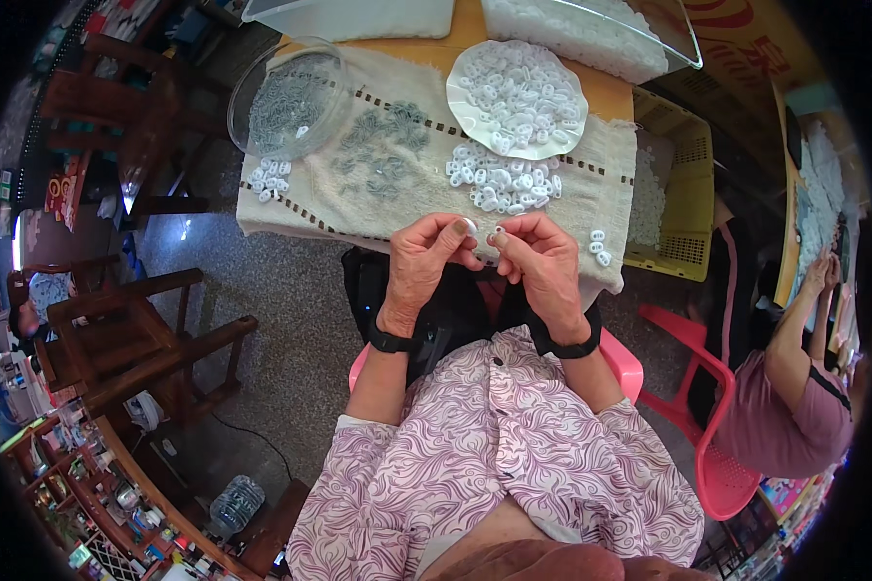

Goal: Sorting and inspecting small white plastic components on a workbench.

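Observation:
Just in front of the table's near edge, my left hand (424,261) pinches a small white plastic piece (470,227) between thumb and fingertip. Close beside it, my right hand (543,259) is also closed in a pinch; a tiny pale bit shows at its fingertips, too small to name. Beyond my hands lies a heap of white oval two-holed plastic pieces (507,184) on a beige cloth (358,215). More of them fill a scalloped white plate (460,118). Small greyish clear pieces (383,145) are spread to the left, and similar ones are in a clear round bowl (233,116).
A few white pieces (269,179) sit at the cloth's left edge, and three more (599,247) at its right. Plastic bins (591,19) stand at the back. A yellow crate (693,194) is right of the table. Another person (785,407) sits at the right; wooden chairs (126,339) stand left.

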Demonstrator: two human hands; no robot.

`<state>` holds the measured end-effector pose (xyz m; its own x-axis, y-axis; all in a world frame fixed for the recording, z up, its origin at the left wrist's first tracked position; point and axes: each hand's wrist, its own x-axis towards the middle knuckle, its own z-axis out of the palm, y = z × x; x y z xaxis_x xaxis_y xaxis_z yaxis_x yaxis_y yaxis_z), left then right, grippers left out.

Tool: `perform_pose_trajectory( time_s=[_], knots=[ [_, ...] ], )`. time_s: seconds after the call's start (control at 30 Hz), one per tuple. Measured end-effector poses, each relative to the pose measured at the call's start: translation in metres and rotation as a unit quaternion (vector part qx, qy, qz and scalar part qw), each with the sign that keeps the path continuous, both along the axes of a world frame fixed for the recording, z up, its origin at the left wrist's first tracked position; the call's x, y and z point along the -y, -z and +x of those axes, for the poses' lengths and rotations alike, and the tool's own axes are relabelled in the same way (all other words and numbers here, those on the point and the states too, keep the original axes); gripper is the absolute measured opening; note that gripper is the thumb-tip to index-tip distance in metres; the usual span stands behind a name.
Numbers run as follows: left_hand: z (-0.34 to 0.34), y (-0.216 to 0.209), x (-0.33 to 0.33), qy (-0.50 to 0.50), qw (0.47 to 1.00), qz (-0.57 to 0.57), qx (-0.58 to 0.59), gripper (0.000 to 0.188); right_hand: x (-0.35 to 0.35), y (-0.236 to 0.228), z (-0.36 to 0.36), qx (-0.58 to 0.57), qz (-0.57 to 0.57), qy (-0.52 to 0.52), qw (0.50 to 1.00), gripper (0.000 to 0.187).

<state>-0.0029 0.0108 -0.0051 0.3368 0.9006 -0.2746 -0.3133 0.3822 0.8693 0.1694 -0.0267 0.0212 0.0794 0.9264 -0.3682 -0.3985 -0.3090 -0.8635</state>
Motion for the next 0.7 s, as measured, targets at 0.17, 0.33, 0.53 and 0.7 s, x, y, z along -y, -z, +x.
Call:
perform_pose_trajectory(
  time_s=[0.17,0.33,0.53,0.7],
  knots=[
    [0.0044,0.0007,0.0007,-0.036,0.999,-0.009,0.033,0.018,0.0008,-0.0004,-0.005,-0.005,0.014,-0.003,1.0,0.014],
    [0.0038,0.0016,-0.0004,-0.042,0.992,-0.048,0.106,0.024,0.0009,0.0039,-0.0075,0.01,0.023,0.001,1.0,0.015],
    [0.0002,0.0049,0.0009,-0.011,0.991,-0.04,0.131,0.031,0.0,0.0026,-0.008,0.015,0.018,0.001,1.0,0.016],
    [-0.0013,0.0053,0.0012,0.0,0.987,-0.047,0.157,0.033,0.0001,0.0025,-0.0091,0.016,0.019,0.0,1.0,0.017]
  ],
)
